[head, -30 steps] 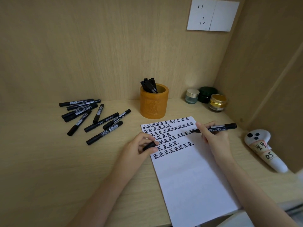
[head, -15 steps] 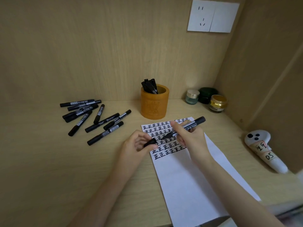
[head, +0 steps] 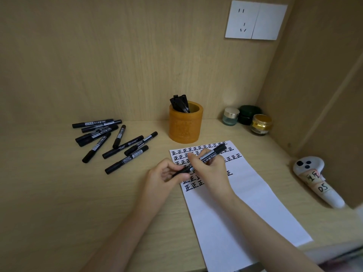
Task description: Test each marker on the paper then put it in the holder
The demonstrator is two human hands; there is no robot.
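My right hand (head: 211, 169) grips a black marker (head: 213, 153) over the written top part of the white paper (head: 235, 209). My left hand (head: 167, 174) pinches the marker's black cap (head: 181, 171), which meets the marker's tip end; how far it is seated I cannot tell. The orange holder (head: 185, 125) stands behind the paper with a few black markers (head: 180, 104) upright in it. Several more black markers (head: 115, 142) lie loose on the desk to the left.
Three small jars (head: 248, 119) sit in the back right corner. A white controller with taped labels (head: 314, 179) lies at the right beside the side wall. A wall socket (head: 255, 20) is mounted above. The paper overhangs the desk's front edge.
My right hand has carried the marker left from the paper's right side to my left hand. The marker's tip now meets the cap held there.
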